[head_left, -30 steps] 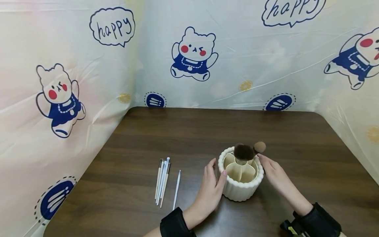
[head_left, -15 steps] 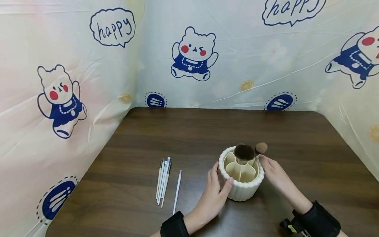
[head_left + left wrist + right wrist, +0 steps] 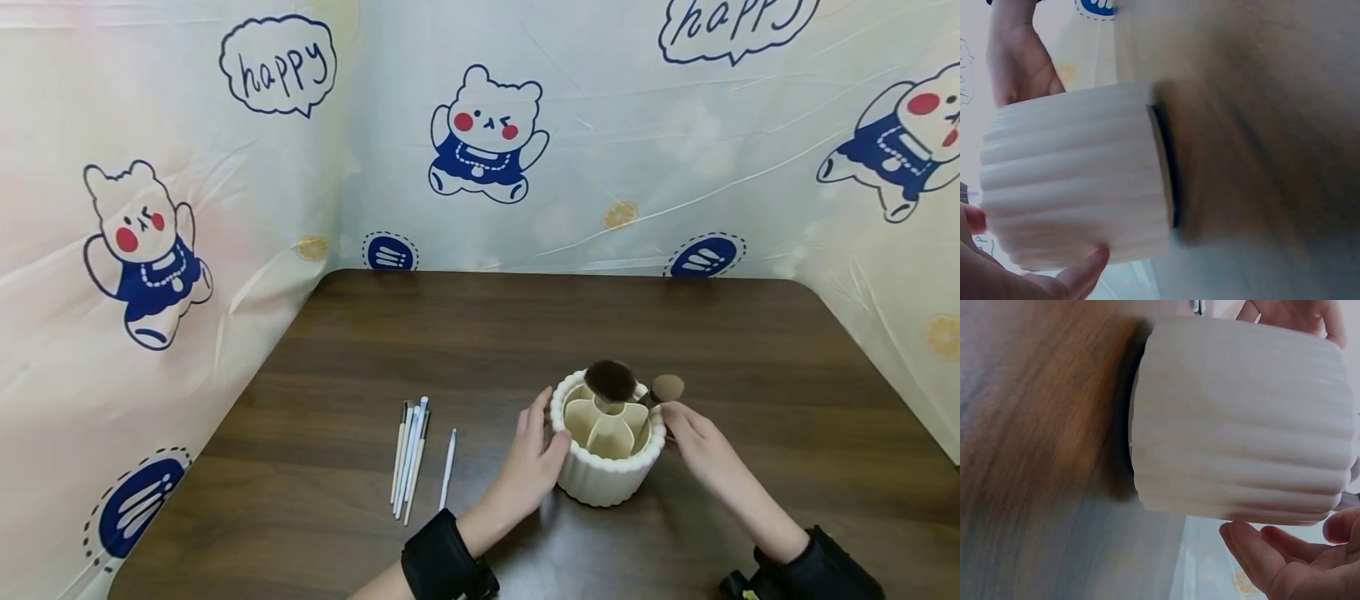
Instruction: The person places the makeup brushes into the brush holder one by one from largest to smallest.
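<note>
A white fluted makeup brush holder (image 3: 606, 479) with inner compartments stands upright on the table. A big dark-headed makeup brush (image 3: 609, 381) and a smaller tan-tipped makeup brush (image 3: 667, 388) rise from its back part. My left hand (image 3: 528, 467) holds the holder's left side, its thumb on the near wall and its fingers further back. At the right rim, beside the tan-tipped brush, my right hand (image 3: 697, 442) grips the holder with bent fingers. In the right wrist view the fingers (image 3: 1250, 547) touch the fluted wall (image 3: 1241, 419). The far-side contact is partly hidden.
Left of the holder, several slim brushes (image 3: 410, 458) lie side by side on the brown table (image 3: 480, 333). One thin white stick (image 3: 448, 467) lies alone, close to my left forearm. A printed cloth (image 3: 600, 125) hangs around the table's back and sides.
The holder has turned a little between my hands, its brushes and dividers shifting clockwise from above. My right hand has come slightly nearer; my left fingers have shifted along the wall.
</note>
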### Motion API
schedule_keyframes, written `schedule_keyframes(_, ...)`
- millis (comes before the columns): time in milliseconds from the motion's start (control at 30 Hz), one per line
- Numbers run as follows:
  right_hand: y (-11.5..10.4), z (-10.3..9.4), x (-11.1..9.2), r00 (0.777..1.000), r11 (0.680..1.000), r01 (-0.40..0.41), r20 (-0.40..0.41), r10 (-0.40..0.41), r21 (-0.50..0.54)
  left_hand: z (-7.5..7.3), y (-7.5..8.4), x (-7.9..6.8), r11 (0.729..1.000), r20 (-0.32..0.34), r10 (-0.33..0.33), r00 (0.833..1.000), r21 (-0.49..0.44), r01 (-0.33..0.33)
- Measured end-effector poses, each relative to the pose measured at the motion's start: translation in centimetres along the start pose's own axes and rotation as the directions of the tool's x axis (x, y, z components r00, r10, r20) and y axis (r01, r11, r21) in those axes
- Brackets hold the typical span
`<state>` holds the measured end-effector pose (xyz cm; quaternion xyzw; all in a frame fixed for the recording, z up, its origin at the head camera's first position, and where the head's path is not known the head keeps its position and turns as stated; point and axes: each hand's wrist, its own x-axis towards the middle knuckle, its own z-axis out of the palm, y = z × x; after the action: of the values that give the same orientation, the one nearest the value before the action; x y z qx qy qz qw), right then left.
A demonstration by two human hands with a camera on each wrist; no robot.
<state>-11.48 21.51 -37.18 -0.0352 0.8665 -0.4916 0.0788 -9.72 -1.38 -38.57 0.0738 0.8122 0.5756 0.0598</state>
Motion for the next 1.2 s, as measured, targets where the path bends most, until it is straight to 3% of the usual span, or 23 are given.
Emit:
schedule_keyframes(133, 0.0, 0.0, 0.8, 1.000, 0.998, -0.015, 0.027, 0.013, 0.066, 0.1, 0.3, -0.7, 0.999, -0.028, 0.001, 1.000, 0.049, 0.001)
schedule_keyframes(333, -0.1, -0.2, 1.4, 0.996, 0.991, -0.007, 0.093, -0.005, 0.136, 0.7, 0.2, -1.3, 0.994, -0.013, -0.001, 1.000, 0.111, 0.002)
schedule_keyframes(533, 0.0, 0.2, 1.3, 0.997, 0.993, -0.068, 0.051, 0.064, 0.101, 0.5, 0.1, -1.1, 0.994, -0.004, 0.015, 1.000, 0.106, -0.014)
schedule_keyframes(700, -0.2, 0.1, 0.8, 0.998, 0.996, -0.045, 0.045, 0.041, 0.073, -0.2, 0.0, -0.3, 0.994, 0.003, 0.022, 1.000, 0.103, -0.022)
schedule_keyframes(867, -0.3, 0.0, 0.6, 0.999, 0.997, -0.038, 0.021, 0.036, 0.069, -0.5, 0.2, 0.1, 0.995, 0.001, -0.011, 1.000, 0.098, 0.011)
schedule_keyframes(1200, -0.5, -0.1, 2.0, 0.993, 0.997, 0.006, 0.116, -0.015, 0.083, 0.2, 0.1, -1.0, 0.995, 0.002, -0.002, 1.000, 0.100, 0.002)
